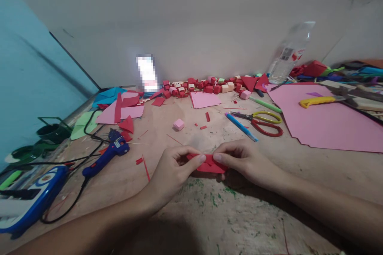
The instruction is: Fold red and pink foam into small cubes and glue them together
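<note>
L hand [178, 165] & R hand [248, 161] pinch red paper [210, 167] at opp. edges, w/ open room twd pink cube [178, 124].

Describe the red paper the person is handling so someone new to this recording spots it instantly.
On the table, find the left hand and right hand, close together just below the picture's centre. Pinched between the fingers of both is a small piece of red paper. Unlike the loose red scraps lying farther back, it is held.
</note>
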`<state>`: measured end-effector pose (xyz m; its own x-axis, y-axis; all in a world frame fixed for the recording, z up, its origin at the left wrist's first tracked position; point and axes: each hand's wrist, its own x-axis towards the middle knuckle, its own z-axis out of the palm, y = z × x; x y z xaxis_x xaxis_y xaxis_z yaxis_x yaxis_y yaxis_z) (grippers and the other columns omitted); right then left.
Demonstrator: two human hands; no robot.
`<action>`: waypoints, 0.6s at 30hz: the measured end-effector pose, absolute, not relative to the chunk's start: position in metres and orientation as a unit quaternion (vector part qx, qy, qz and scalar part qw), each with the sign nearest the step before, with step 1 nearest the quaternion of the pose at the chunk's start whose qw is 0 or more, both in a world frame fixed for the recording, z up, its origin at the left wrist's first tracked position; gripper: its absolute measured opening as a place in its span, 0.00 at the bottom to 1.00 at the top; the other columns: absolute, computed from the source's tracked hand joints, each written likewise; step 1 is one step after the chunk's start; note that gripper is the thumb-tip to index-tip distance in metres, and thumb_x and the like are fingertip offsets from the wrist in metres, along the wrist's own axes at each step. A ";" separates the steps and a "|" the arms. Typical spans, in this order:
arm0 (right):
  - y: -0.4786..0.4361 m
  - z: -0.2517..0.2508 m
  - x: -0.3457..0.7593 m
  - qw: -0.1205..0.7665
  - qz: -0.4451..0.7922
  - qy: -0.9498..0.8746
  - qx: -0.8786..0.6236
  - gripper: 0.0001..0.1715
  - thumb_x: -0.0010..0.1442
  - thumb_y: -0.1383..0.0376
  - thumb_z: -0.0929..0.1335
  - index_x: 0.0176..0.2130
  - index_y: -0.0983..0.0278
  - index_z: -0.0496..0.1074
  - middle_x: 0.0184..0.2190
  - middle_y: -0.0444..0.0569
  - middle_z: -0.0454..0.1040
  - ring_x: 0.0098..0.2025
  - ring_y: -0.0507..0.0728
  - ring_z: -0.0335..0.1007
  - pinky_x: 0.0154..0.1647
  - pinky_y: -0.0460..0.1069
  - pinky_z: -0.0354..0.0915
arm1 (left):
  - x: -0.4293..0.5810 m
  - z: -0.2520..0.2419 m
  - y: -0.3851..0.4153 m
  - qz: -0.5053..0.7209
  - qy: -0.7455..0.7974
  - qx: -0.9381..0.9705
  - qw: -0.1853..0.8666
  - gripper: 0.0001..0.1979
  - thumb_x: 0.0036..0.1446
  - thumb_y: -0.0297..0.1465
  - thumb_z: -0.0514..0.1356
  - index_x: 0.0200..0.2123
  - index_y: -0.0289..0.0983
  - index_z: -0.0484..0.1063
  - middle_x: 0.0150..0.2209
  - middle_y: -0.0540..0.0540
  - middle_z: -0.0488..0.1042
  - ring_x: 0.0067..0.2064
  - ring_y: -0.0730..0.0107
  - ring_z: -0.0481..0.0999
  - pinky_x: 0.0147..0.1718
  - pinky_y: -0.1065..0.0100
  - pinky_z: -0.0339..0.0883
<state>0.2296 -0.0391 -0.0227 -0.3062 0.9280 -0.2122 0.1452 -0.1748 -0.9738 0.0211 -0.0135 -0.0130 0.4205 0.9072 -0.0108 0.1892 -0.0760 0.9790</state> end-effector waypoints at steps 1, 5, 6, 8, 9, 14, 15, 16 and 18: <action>-0.039 -0.022 0.229 0.331 0.582 -0.561 -0.487 0.18 0.62 0.53 0.71 0.34 0.66 0.79 0.22 0.47 0.77 0.22 0.52 0.68 0.22 0.45 0.60 | 0.021 -0.014 -0.014 0.329 0.420 0.658 0.532 0.09 0.57 0.33 0.65 0.27 0.35 0.81 0.26 0.49 0.79 0.30 0.69 0.73 0.32 0.71 0.65; -0.040 -0.023 0.228 0.324 0.522 -0.616 -0.493 0.17 0.63 0.54 0.70 0.33 0.65 0.81 0.24 0.47 0.77 0.25 0.53 0.69 0.25 0.46 0.62 | 0.022 -0.015 -0.015 0.295 0.414 0.669 0.542 0.08 0.58 0.33 0.65 0.31 0.35 0.83 0.30 0.47 0.82 0.34 0.66 0.76 0.34 0.69 0.67; -0.041 -0.024 0.228 0.322 0.509 -0.627 -0.494 0.17 0.63 0.54 0.70 0.33 0.65 0.81 0.25 0.48 0.78 0.26 0.54 0.70 0.26 0.47 0.63 | 0.022 -0.015 -0.015 0.292 0.411 0.671 0.543 0.08 0.58 0.33 0.65 0.32 0.35 0.83 0.31 0.47 0.82 0.34 0.65 0.77 0.35 0.69 0.67; -0.043 -0.025 0.228 0.320 0.490 -0.645 -0.491 0.18 0.64 0.55 0.69 0.31 0.65 0.81 0.26 0.48 0.78 0.28 0.54 0.70 0.29 0.48 0.64 | 0.022 -0.015 -0.017 0.287 0.410 0.678 0.538 0.09 0.59 0.33 0.65 0.32 0.35 0.83 0.31 0.47 0.82 0.34 0.65 0.77 0.35 0.68 0.67; -0.044 -0.025 0.228 0.318 0.487 -0.650 -0.490 0.18 0.65 0.56 0.69 0.30 0.64 0.80 0.26 0.49 0.78 0.29 0.55 0.70 0.30 0.48 0.65 | 0.022 -0.014 -0.017 0.285 0.412 0.681 0.533 0.09 0.59 0.33 0.64 0.31 0.35 0.82 0.30 0.46 0.82 0.34 0.65 0.76 0.35 0.68 0.66; -0.044 -0.026 0.227 0.316 0.498 -0.643 -0.489 0.17 0.64 0.58 0.69 0.30 0.64 0.80 0.28 0.50 0.79 0.30 0.55 0.71 0.31 0.48 0.64 | 0.019 -0.013 -0.020 0.280 0.423 0.684 0.524 0.12 0.59 0.34 0.64 0.27 0.35 0.81 0.27 0.46 0.80 0.32 0.66 0.75 0.33 0.68 0.65; -0.043 -0.026 0.227 0.318 0.500 -0.640 -0.490 0.16 0.64 0.58 0.69 0.31 0.64 0.81 0.27 0.49 0.78 0.29 0.55 0.71 0.30 0.48 0.63 | 0.019 -0.013 -0.020 0.283 0.423 0.682 0.525 0.12 0.59 0.34 0.64 0.27 0.35 0.81 0.27 0.47 0.79 0.32 0.66 0.74 0.33 0.68 0.65; -0.043 -0.026 0.227 0.319 0.502 -0.637 -0.491 0.16 0.63 0.57 0.69 0.31 0.64 0.81 0.26 0.48 0.78 0.27 0.54 0.69 0.28 0.48 0.62 | 0.019 -0.013 -0.020 0.285 0.422 0.680 0.528 0.11 0.59 0.34 0.64 0.26 0.35 0.81 0.27 0.47 0.79 0.31 0.67 0.74 0.33 0.68 0.64; -0.043 -0.025 0.228 0.319 0.500 -0.636 -0.493 0.17 0.63 0.57 0.69 0.31 0.65 0.81 0.24 0.47 0.76 0.26 0.53 0.68 0.26 0.47 0.60 | 0.019 -0.013 -0.020 0.285 0.423 0.676 0.532 0.12 0.59 0.34 0.64 0.26 0.35 0.81 0.26 0.48 0.78 0.31 0.67 0.73 0.32 0.69 0.64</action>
